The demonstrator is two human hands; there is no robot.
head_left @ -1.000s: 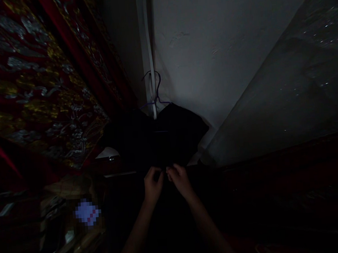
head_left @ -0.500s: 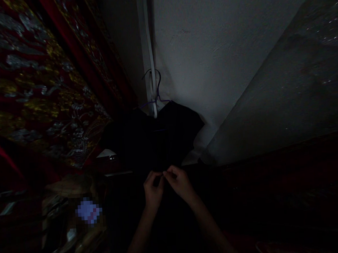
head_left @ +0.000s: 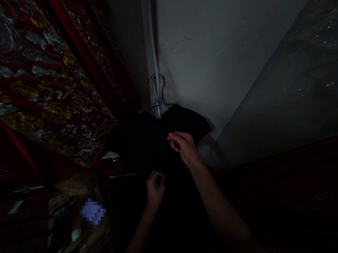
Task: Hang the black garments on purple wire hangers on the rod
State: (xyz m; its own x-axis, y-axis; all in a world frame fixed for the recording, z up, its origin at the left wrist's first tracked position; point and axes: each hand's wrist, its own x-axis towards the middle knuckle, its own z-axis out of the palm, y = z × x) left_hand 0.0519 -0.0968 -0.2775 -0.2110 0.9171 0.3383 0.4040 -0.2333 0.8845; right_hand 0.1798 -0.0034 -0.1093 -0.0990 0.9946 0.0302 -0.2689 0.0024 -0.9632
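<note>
A black garment (head_left: pixel 141 139) with short sleeves hangs from a thin purple wire hanger (head_left: pixel 163 90) against the wall. My left hand (head_left: pixel 155 189) is in front of its lower part, thumb and fingertips pinched together at the dark cloth. Higher up and to the right, in front of the garment's chest, my right hand (head_left: pixel 184 145) is closed in a pinch. Whatever its fingertips hold is too small or too dark to make out. The lower garment merges into the darkness around my forearms.
Red cloth with gold and silver embroidery (head_left: pixel 35 89) hangs on the left. A white strap or cord (head_left: pixel 153 39) runs down the grey wall (head_left: pixel 224 43) to the hanger. Assorted items, including a blurred pale blue patch (head_left: pixel 93 212), lie at lower left. Clear plastic sheeting (head_left: pixel 307 91) covers the right.
My right hand has moved up and slightly right, away from my left hand, still pinched. The left hand stays at the cloth. The view has shifted slightly.
</note>
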